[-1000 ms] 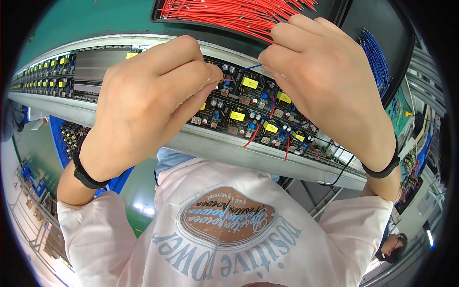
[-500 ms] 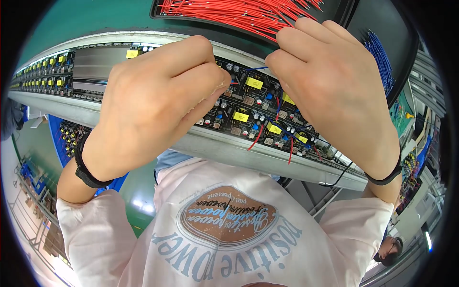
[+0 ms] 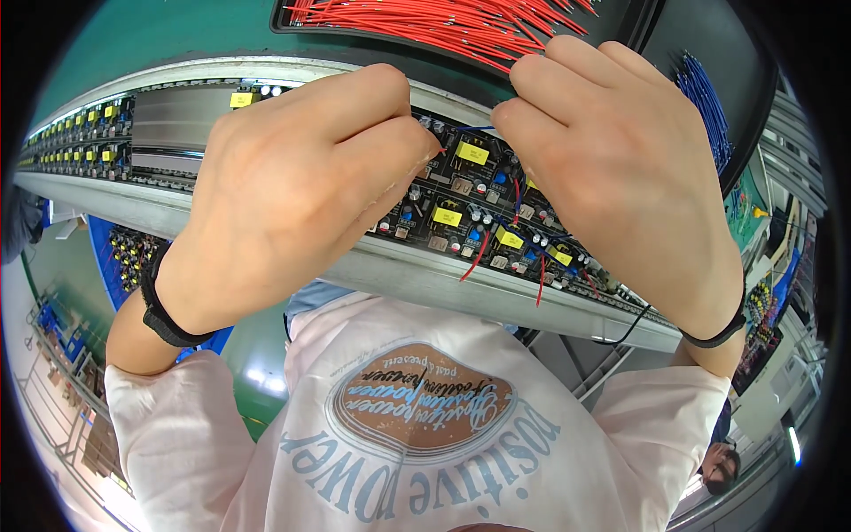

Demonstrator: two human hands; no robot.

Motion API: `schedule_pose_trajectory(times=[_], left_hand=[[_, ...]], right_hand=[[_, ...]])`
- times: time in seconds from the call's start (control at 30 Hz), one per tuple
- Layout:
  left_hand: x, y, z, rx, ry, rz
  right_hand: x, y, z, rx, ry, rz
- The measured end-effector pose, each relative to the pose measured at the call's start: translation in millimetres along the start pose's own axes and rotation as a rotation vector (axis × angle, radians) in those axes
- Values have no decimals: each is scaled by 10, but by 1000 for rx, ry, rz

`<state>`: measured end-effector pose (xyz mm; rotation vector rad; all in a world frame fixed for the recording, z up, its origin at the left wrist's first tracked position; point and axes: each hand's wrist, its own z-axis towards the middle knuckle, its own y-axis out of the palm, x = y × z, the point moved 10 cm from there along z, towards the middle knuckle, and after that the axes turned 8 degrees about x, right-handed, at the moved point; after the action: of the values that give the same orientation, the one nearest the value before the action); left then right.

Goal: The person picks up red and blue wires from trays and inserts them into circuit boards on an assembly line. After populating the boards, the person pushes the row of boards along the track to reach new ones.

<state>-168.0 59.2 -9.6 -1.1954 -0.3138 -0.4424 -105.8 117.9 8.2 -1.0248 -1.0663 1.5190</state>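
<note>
My left hand (image 3: 297, 191) is closed, its fingertips low over black circuit boards (image 3: 448, 193) that carry yellow blocks and small parts. A short bit of red wire (image 3: 441, 151) pokes out at those fingertips; the rest of it is hidden. To the right, my right hand (image 3: 620, 160) is also closed in a pinch above the boards. A thin blue wire (image 3: 477, 129) runs from its fingertips leftward over the upper row of boards. Several red wires (image 3: 477, 255) hang from the lower row, near a yellow block (image 3: 446, 216).
The boards lie in a long metal-edged conveyor track (image 3: 425, 275). Beyond it a black tray (image 3: 372, 35) holds many red wires (image 3: 417, 22), with a bundle of blue wires (image 3: 705, 111) to the right. More boards (image 3: 84, 137) stand at far left. A person (image 3: 720, 465) appears at lower right.
My left hand has shifted slightly to the right, and the red wire bit at its fingertips has moved with it. My right hand stays almost in place, still pinched.
</note>
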Motion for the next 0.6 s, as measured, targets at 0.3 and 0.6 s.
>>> schedule_pose_trajectory(times=[0.3,0.6], left_hand=[[35,92,10,-45,38,60],[90,178,37,-61,86,128]], right_hand=[[-37,1,-19,35,-1,-33],[2,71,-37,42,13,-27]])
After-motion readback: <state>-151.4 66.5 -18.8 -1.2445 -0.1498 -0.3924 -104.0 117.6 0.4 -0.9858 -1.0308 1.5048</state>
